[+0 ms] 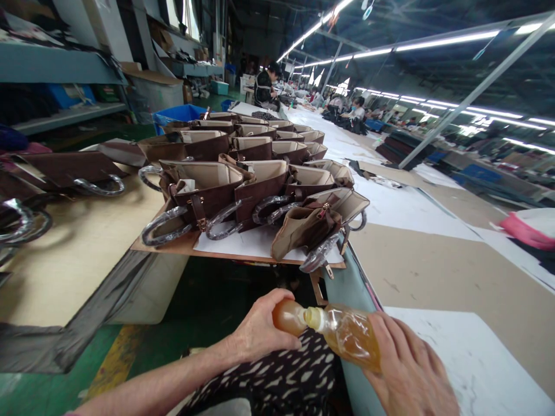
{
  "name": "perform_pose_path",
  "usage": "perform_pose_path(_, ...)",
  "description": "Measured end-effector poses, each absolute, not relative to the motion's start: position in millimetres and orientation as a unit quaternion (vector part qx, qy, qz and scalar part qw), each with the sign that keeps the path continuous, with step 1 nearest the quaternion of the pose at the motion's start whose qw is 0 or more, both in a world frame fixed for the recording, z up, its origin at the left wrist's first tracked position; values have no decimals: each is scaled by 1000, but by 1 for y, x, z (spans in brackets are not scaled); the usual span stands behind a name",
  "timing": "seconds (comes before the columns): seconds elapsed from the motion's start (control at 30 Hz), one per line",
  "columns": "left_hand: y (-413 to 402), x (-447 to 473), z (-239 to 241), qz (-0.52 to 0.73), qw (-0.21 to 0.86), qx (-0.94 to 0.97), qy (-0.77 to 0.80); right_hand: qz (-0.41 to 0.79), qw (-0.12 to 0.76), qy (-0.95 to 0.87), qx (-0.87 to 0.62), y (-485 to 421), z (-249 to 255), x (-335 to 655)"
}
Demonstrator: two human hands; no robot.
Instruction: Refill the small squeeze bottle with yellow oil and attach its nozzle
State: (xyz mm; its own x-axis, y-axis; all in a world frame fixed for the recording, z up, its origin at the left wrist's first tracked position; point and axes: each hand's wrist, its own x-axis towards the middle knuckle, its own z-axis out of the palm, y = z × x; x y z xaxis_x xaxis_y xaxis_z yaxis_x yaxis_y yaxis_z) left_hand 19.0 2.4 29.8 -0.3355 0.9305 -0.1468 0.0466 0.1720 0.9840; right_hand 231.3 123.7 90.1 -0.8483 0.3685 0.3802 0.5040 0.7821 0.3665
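Floor: green paint [143, 346], worn yellow stripe [115, 364].
Light: long fluorescent strips [446, 40] under a dark ceiling, running far back.
Left side: grey shelving [56, 69], cluttered.
Furniture: long work table [347, 289], topped with cardboard [433, 271].

Person is wearing a dark, near-black garment [281, 378] w/ small cream leaf-shaped flecks scattered all over it, showing at approx 6 o'clock, btw the two arms. A plain pale grey bit of cloth [225, 407] is peeking out beneath it at the bottom edge. Left forearm [173, 381], at 7 o'clock, is showing bare, w/o sleeve; left hand [260, 332] & right hand [410, 372], at 5 o'clock, are going ungloved
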Motion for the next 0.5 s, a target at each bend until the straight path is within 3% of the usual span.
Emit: perform_pose_path(0.5,7,4,46,430,379,482,663,-161,152,-936,-273,124,100,227)
